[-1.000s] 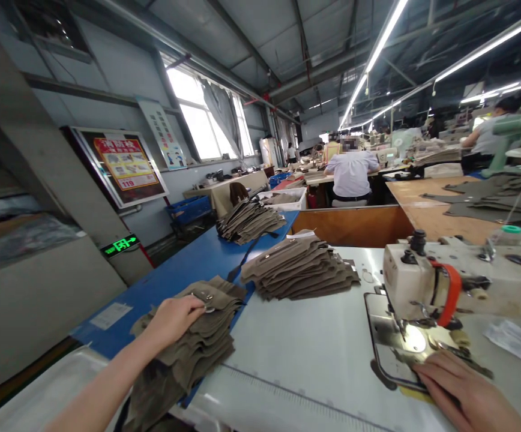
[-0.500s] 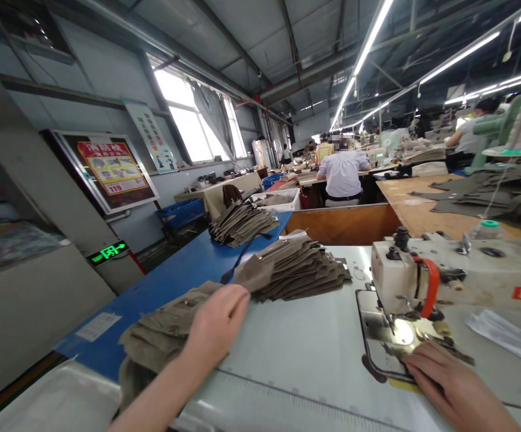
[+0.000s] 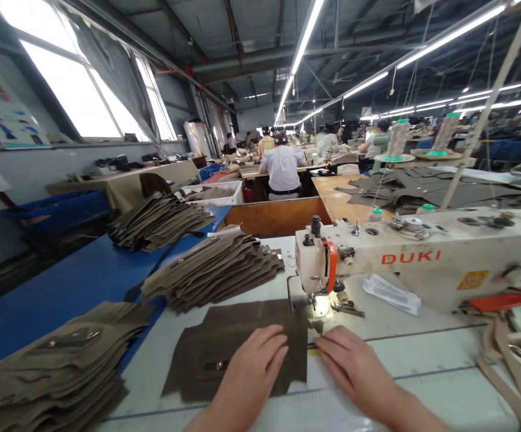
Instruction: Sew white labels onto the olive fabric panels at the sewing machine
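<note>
Cloth [image 3: 246, 318] lies at lower centre, under the left hand [image 3: 254, 369], laid flat, unclenched. The right hand [image 3: 355, 363] rests near the needle; I cannot tell whether it pinches anything. Stacks [image 3: 215, 270] crowd the left; the machine [image 3: 359, 252] blocks the right, beside white strips [image 3: 391, 293].
</note>
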`<action>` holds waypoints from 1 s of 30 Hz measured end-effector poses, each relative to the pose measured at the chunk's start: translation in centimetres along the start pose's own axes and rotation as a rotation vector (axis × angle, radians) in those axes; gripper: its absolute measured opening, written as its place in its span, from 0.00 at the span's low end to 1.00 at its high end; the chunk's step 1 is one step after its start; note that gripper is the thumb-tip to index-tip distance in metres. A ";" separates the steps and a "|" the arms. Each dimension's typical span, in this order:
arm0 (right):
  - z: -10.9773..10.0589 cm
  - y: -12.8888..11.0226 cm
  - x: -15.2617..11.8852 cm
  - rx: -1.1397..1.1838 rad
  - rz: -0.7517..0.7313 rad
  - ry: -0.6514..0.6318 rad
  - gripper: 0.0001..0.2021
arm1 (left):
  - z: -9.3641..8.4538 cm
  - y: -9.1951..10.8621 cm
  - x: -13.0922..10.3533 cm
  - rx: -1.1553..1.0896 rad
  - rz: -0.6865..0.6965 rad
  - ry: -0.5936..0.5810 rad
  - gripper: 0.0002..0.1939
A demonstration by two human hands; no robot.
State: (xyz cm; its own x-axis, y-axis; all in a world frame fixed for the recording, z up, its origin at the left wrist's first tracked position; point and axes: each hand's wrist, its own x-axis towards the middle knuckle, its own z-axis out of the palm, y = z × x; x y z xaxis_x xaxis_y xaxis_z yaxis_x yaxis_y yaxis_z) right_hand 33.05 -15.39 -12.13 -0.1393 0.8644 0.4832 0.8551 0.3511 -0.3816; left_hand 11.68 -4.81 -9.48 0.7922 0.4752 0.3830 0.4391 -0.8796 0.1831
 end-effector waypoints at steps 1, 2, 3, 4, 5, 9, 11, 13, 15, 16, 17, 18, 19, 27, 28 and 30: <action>-0.1 -0.3 -0.1 0.007 -0.005 -0.010 0.13 | 0.2 -0.6 0.2 0.036 0.009 -0.018 0.16; -0.2 -0.4 -0.1 0.016 -0.007 -0.017 0.13 | 0.6 -1.3 0.3 0.071 0.023 -0.050 0.17; -0.3 -0.4 -0.2 0.026 -0.005 -0.020 0.13 | 1.2 -1.8 0.3 0.100 0.038 -0.093 0.19; -0.5 -0.2 -0.2 0.033 -0.002 -0.019 0.12 | 1.8 -2.2 0.4 0.121 0.048 -0.136 0.22; -0.8 0.2 -0.4 0.035 0.006 -0.009 0.12 | 2.4 -2.6 0.4 0.135 0.050 -0.168 0.24; -3.5 4.5 -1.7 -0.043 0.120 0.109 0.13 | 4.1 -2.9 0.6 0.166 -0.021 -0.188 0.26; -5.6 7.6 -2.6 -0.171 0.235 0.207 0.13 | 4.4 -2.7 1.1 0.179 -0.053 -0.181 0.26; -7.6 10.3 -3.3 -0.313 0.357 0.232 0.13 | 4.6 -2.5 1.7 0.188 -0.071 -0.179 0.27; -9.0 12.2 -3.5 -0.418 0.458 0.136 0.11 | 4.7 -2.3 2.3 0.190 -0.078 -0.182 0.27; -9.5 12.7 -3.5 -0.448 0.492 0.086 0.10 | 4.8 -2.3 2.6 0.192 -0.082 -0.184 0.28; -9.7 13.0 -3.4 -0.467 0.517 0.044 0.09 | 4.9 -2.3 2.7 0.195 -0.087 -0.186 0.28; -9.8 13.0 -3.2 -0.476 0.533 0.017 0.09 | 4.9 -2.3 2.9 0.198 -0.090 -0.189 0.28; -9.9 13.0 -3.0 -0.479 0.545 0.004 0.08 | 5.0 -2.3 2.9 0.203 -0.090 -0.193 0.28; -9.8 12.4 -2.1 -0.460 0.646 -0.019 0.08 | 5.6 -2.8 2.3 0.239 -0.058 -0.155 0.29; -9.8 12.5 -2.1 -0.458 0.653 -0.016 0.08 | 5.7 -2.9 2.2 0.242 -0.050 -0.142 0.29; -10.0 12.5 -2.1 -0.455 0.660 -0.005 0.09 | 6.0 -3.1 2.2 0.243 -0.029 -0.115 0.29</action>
State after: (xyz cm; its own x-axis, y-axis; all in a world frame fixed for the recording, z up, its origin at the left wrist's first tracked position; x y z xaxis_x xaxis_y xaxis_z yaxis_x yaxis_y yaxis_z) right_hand 48.96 -16.41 -10.05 0.4648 0.8446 0.2658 0.8815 -0.4134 -0.2280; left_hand 14.58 -0.92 -14.60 0.8143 0.5122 0.2733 0.5406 -0.8405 -0.0356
